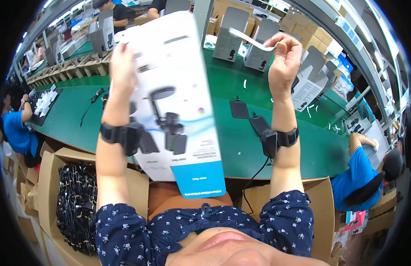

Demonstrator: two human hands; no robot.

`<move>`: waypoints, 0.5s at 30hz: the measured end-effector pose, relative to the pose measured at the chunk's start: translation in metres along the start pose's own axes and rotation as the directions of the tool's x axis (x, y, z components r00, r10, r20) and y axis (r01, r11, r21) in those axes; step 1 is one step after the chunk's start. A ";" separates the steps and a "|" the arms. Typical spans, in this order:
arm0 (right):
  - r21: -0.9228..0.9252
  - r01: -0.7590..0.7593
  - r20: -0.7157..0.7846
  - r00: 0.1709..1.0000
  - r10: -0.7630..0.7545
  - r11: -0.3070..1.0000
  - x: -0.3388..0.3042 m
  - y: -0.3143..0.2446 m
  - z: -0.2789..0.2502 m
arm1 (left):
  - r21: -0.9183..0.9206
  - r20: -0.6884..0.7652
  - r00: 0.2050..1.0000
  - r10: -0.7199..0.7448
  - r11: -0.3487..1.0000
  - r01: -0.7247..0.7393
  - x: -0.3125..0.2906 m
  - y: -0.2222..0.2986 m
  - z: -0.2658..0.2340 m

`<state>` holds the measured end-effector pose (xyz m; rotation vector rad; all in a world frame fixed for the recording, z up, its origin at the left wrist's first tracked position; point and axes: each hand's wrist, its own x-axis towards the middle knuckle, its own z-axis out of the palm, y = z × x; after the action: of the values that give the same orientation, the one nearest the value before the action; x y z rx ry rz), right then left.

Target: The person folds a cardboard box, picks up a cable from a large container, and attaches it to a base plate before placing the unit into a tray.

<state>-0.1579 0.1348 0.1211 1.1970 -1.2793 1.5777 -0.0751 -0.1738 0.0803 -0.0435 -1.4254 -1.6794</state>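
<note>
My left hand [122, 68] grips the left edge of a white packaging box [181, 66], lifted above the green table and tilted. A black microphone on a stand is printed on its face, and a blue flap [199, 179] is at its near end. My left fingertips are partly hidden by the box. Off to the right, my right hand [286, 64] is raised, apart from the box, pinching a thin white strip [250, 40] that sticks out to the left. A black band with a small device sits on each of my wrists.
Two flat black pads [239, 109] lie on the green table [227, 150]. White boxes with grey flaps [230, 37] stand at the back. A carton of black cables [77, 204] is at near left, a cardboard divider tray [66, 71] beyond it. People in blue work at both sides.
</note>
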 end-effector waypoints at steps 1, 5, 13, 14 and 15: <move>0.018 -0.134 0.000 0.991 0.134 0.991 -0.010 0.024 -0.019 | -0.155 -0.014 1.000 -0.015 0.988 0.013 0.007 -0.018 -0.023; -0.230 -0.430 -0.111 0.903 0.415 0.873 -0.066 0.149 -0.080 | -0.189 -0.328 0.932 -0.156 0.977 0.098 0.009 -0.050 -0.078; -0.998 0.022 0.052 0.806 0.590 0.058 -0.136 0.255 -0.094 | -0.541 0.247 0.969 0.025 0.833 0.117 0.001 -0.020 -0.179; -0.999 -0.020 0.006 0.795 0.607 0.036 -0.132 0.250 -0.083 | -0.554 0.237 0.971 0.019 0.824 0.119 0.003 -0.009 -0.176; -0.977 -0.052 0.063 0.853 0.517 0.206 -0.130 0.243 -0.071 | -0.616 0.188 0.982 -0.017 0.777 0.132 0.003 0.000 -0.164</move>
<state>-0.3665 0.1538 -0.0717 0.3818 -2.3555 0.3753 0.0046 -0.3071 0.0273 -0.5265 -0.9255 -2.1998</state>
